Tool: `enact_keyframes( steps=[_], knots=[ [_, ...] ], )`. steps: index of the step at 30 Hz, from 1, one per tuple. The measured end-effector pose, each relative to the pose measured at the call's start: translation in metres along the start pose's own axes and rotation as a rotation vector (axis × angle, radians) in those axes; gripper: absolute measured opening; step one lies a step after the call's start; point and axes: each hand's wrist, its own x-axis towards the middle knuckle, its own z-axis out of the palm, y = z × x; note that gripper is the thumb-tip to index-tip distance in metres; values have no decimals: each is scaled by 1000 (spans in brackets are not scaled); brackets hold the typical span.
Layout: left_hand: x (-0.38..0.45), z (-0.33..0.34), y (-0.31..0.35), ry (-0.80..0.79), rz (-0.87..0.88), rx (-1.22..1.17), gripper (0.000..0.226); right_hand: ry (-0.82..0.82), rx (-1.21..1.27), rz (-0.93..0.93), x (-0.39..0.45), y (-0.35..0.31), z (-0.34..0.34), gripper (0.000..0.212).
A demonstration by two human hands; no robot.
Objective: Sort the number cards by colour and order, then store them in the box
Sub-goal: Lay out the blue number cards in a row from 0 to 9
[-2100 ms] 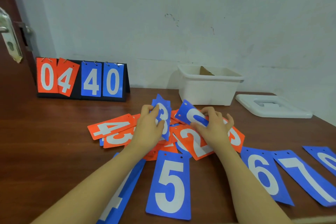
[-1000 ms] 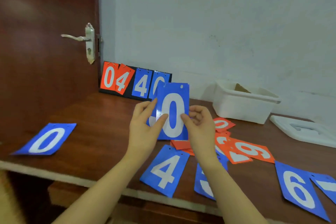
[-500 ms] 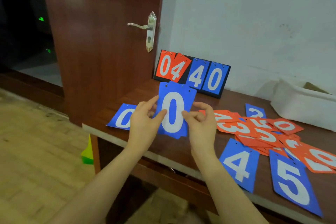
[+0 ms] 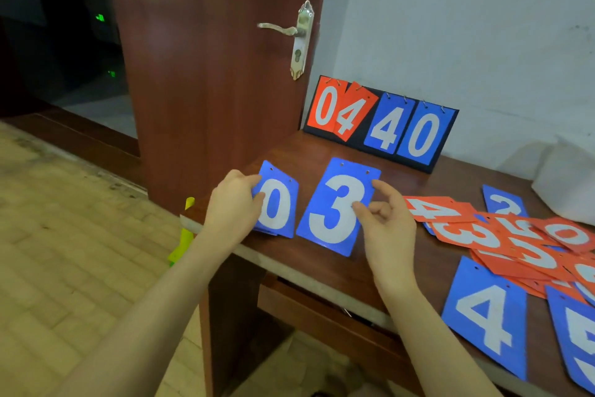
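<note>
**Blue cards split between two hands at the table's left end**

The left hand [image 4: 233,203] grips the blue 0 card [image 4: 276,203] by its left edge, thumb over the face and fingers curled behind. A second card edge peeps out underneath, so this is likely a small stack of zeros, set at the far left because that is where a blue run in order would start. The right hand [image 4: 384,222] pinches the blue 3 card [image 4: 338,206] at its right edge between thumb and fingers and holds it just beside the zeros, face up and the right way round, probably so the digit can be read and its slot chosen. Whether the 3 lies flat on the table [image 4: 418,177] or hovers above it I cannot tell.

Further right lie the blue 4 card [image 4: 486,316] and part of another blue card at the frame's edge, in what looks like rising order; a gap beside the 4 would suit the 3. The orange cards [image 4: 502,235] sit in a loose, overlapping heap, not yet sorted, with a blue card [image 4: 505,203] poking out behind them. A white shape at the right edge may be the box, but too little shows to be sure.

The flip scoreboard [image 4: 380,121] stands against the wall beside the door [image 4: 209,58].
</note>
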Motion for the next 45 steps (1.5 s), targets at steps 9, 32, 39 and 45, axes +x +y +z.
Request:
enact_keyframes(
  steps=[9,32,39,45],
  knots=[
    [-28,-1,35,55,165,-8,39,-67,-88,-67,-4,-11,-19,36],
    [-87,80,182,-288,473,86,38,-368,-997,-70,-14,3,-196,36],
    [-44,118,253,-365,578,38,34,-127,-838,-21,65,19,-245,23],
    [-2,182,287,-474,551,102,32,-174,-1005,126,142,65,-257,31]
  ],
)
